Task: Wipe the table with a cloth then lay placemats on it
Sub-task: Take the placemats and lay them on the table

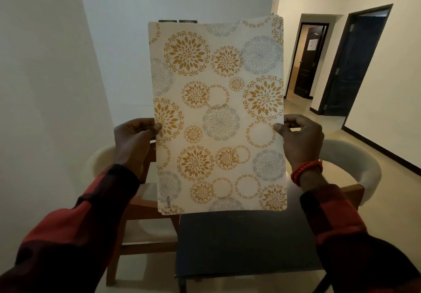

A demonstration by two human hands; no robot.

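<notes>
A cream placemat (218, 115) printed with gold and grey flower circles stands upright in the air before me, long side vertical. Edges of more mats show behind it at its top right corner. My left hand (134, 142) pinches its left edge, thumb on the front. My right hand (300, 140), with a red bracelet at the wrist, pinches the right edge at the same height. Below the mats lies the dark table top (246, 242), partly hidden by them. No cloth is in view.
A wooden chair (141, 220) with a pale cushioned back stands at the table's left, and another chair (350, 167) at the right. White walls rise on the left and behind. Two dark doorways (355, 65) open off a corridor at the right.
</notes>
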